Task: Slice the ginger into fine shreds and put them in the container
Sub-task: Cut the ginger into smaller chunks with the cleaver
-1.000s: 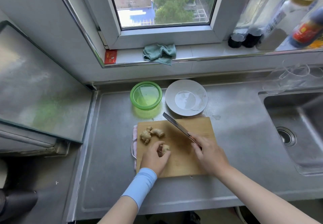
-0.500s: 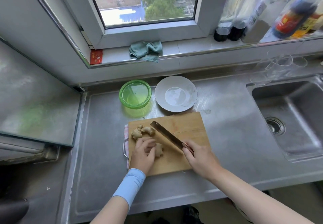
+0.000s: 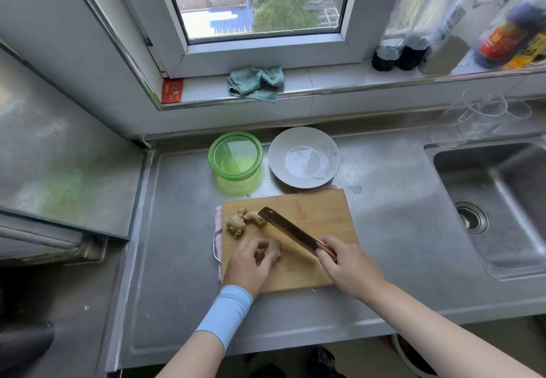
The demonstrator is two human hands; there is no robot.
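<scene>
Change: over the last second the knife [image 3: 288, 230] has swung in from the far side of the cutting board [image 3: 319, 206]; its blade now lies slantwise just right of the held ginger, tip close to the loose ginger.
Left hand [image 3: 249, 264]: fingers curled over one ginger piece [image 3: 274, 248], pinning it to the board; it has shifted its hold on that piece since a moment ago.
Right hand [image 3: 350, 268]: wrapped round the knife handle, blade edge-down, low over the wood.
Meaning for the task: the person seems to be lining up a first cut. No slices or shreds lie on the board, so the slicing looks not yet begun.
Ginger, where: all on the left part of the board, one piece under the left hand and the loose ginger [image 3: 236, 224] beyond it near the board's left edge.
Ginger, count: three pieces, one held and two loose lying against each other.
Knife: one.
Board: one, on the bench [image 3: 390, 218], with a pink cloth [image 3: 218, 215] showing under its left edge.
Container [image 3: 235, 156]: one, green, behind the board; no ginger shows in it.
Plate [image 3: 304, 156]: one, white, just right of the container.
Sink [image 3: 502, 206]: one, far right, well apart from the board.
</scene>
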